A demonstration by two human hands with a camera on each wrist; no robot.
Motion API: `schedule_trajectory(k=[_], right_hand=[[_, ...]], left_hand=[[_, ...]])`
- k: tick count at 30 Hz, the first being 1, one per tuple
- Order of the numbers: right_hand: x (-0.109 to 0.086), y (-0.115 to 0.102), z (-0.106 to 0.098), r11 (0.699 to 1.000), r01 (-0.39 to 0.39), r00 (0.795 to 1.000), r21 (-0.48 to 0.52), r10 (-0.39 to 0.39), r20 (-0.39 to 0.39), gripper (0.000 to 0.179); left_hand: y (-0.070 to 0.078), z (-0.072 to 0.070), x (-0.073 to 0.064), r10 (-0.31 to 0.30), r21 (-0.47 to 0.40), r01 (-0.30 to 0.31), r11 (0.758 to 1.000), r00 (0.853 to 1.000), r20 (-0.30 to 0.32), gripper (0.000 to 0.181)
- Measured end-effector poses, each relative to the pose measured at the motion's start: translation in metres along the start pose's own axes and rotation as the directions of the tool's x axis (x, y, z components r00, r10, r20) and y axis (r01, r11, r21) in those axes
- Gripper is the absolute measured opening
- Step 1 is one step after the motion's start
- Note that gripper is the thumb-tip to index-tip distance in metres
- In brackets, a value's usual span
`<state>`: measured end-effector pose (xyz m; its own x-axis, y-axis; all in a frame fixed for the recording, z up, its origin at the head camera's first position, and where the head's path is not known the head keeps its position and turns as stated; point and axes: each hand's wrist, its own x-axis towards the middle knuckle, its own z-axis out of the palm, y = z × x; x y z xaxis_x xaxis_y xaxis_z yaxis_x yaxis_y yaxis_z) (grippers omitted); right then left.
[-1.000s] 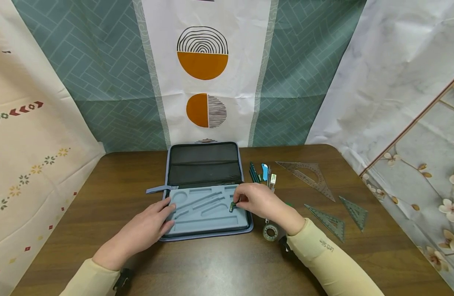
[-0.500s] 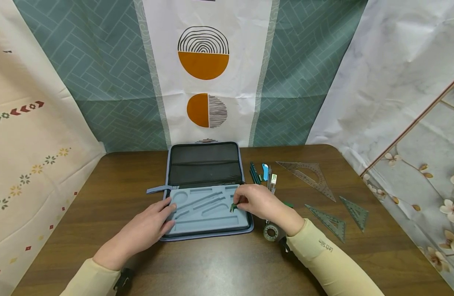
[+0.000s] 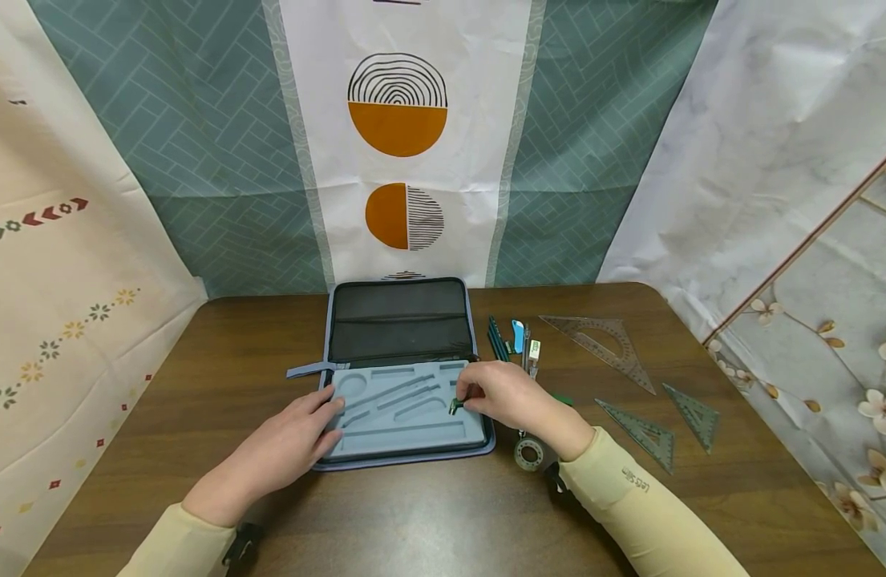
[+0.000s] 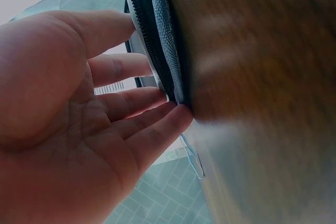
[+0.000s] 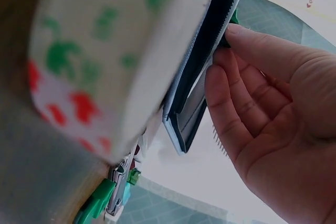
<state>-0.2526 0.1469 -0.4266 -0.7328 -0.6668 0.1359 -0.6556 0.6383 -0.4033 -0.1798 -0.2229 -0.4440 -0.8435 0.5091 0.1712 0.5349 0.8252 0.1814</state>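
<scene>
Small green piece pinched over the right side of the tray

The person at the bench (image 3: 392,513) has an open zip case (image 3: 406,460) laid out, its pale blue tray (image 3: 406,445) moulded with shaped recesses. The right hand (image 3: 503,391) pinches a small green piece (image 3: 454,407) between thumb and fingers. My reading is that the step in hand is fitting it into the tray. If so, the next move calls for lining it up with a recess that suits it, pressing it down lightly, then letting go.

The piece sits right at the right fingertips, poking out past them on the tray's side, a little left of and nearer the person than the knuckles. It is over the right part of the tray; whether it touches the bottom of a recess I can't tell, as the fingers cover part of it. At the wrist, the green shows just beyond the thumb tip, past the zipped edge.

The left hand (image 3: 294,439) grasps nothing: its loose fingers rest along the case's left edge, apparently to steady it.

To the right, well within reach, lie dark green pencils (image 3: 496,338), a white eraser (image 3: 534,350) and, further off, set squares (image 3: 633,353).
</scene>
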Motion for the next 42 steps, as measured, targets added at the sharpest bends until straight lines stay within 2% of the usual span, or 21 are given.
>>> schedule_trajectory(k=[18,32,42], right_hand=[[-0.0013,0.0001,0.0007,0.999,0.011,1.0,-0.031,-0.011,0.009,0.015],[-0.0021,-0.0027,0.0015,0.993,0.011,1.0,-0.116,-0.011,0.008,0.009],[-0.0029,-0.0033,0.0002,0.991,0.012,1.0,-0.134,-0.009,0.022,0.005]], left_hand=[[0.0009,-0.0006,0.0009,-0.01,-0.002,0.01,1.0,1.0,0.01,0.047],[0.0012,-0.0005,-0.0001,-0.008,0.001,0.008,1.0,1.0,0.008,0.047],[0.002,-0.0005,0.0004,-0.018,-0.008,0.018,1.0,1.0,0.024,0.046]])
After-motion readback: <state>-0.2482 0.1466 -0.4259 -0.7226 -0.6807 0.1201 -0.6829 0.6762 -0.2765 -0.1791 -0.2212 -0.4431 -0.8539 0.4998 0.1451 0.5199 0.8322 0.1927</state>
